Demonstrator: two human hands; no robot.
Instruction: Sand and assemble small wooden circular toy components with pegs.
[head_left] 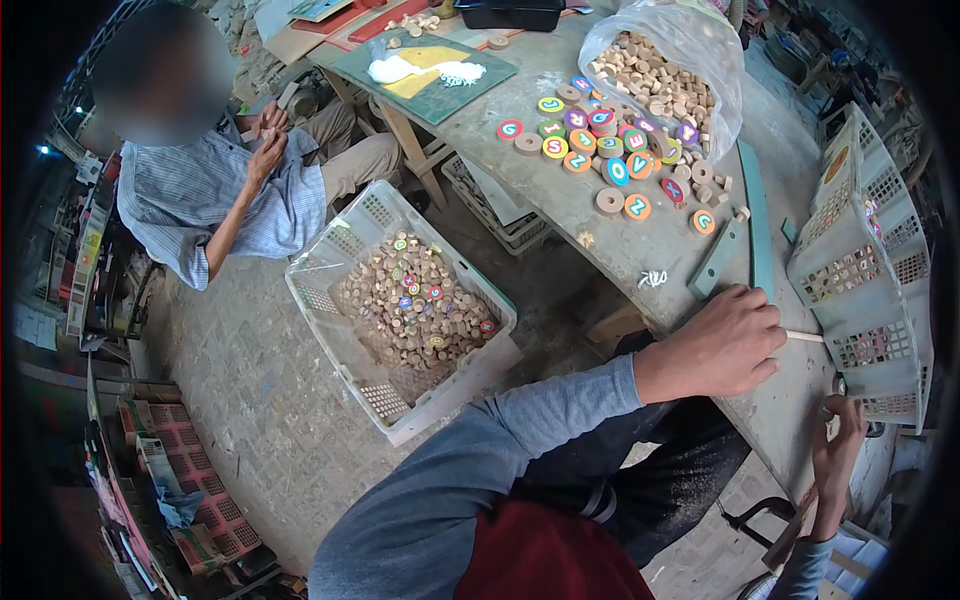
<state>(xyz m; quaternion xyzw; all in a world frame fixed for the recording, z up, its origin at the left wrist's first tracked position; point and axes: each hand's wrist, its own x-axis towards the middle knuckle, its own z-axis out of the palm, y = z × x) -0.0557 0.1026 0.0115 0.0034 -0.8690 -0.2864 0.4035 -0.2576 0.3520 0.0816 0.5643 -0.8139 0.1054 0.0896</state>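
My left hand (715,345) lies over the near edge of the table (640,265), its fingers curled closed around a thin pale wooden stick (804,336) that pokes out to the right. Just beyond its knuckles are a short green bar with holes (717,260) and a long green strip (756,220). At the table's right edge, next to a white plastic crate (866,265), my right hand (838,450) is closed with fingertips together. A small greyish thing (840,384) shows by those fingertips; whether they hold it I cannot make out.
Colourful lettered wooden discs (617,172) lie beside a clear bag (722,60) of small wooden pieces. Left of the table, a floor crate (345,350) holds many more. Another person (225,180) sits at far left. A clamp (760,515) hangs below the table edge.
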